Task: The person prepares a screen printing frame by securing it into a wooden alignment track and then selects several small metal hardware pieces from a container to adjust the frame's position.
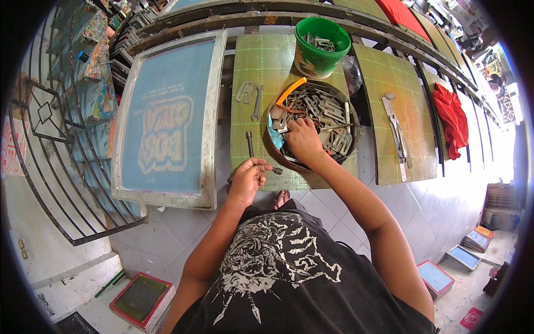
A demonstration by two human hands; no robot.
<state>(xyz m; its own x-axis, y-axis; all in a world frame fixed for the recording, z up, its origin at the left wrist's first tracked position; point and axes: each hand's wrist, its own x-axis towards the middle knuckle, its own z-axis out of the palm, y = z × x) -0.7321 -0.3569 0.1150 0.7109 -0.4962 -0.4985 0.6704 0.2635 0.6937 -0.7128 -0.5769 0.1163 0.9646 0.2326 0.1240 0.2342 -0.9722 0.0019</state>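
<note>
My left hand (250, 179) is closed round an L-shaped socket wrench (250, 143) at the board's near edge; one dark socket end points away and the other sticks out to the right. My right hand (303, 140) reaches into a round metal tin (269, 143) heaped with metal plates, bolts and other small hardware (328, 114). Its fingers are bent down among the pieces, and their tips are hidden. An orange strip (291, 92) and a crumpled light-blue piece (275, 133) also lie in the tin. Left of the tin rest an open-ended wrench (257, 103) and a slotted metal plate (245, 92).
A green bucket (320, 61) holding metal plates stands behind the tin. A framed printing screen (218, 111) lies to the left. On the right board (384, 72) are long metal strips (396, 133), with a red cloth (449, 119) beyond. Bent metal bars (61, 195) stand far left.
</note>
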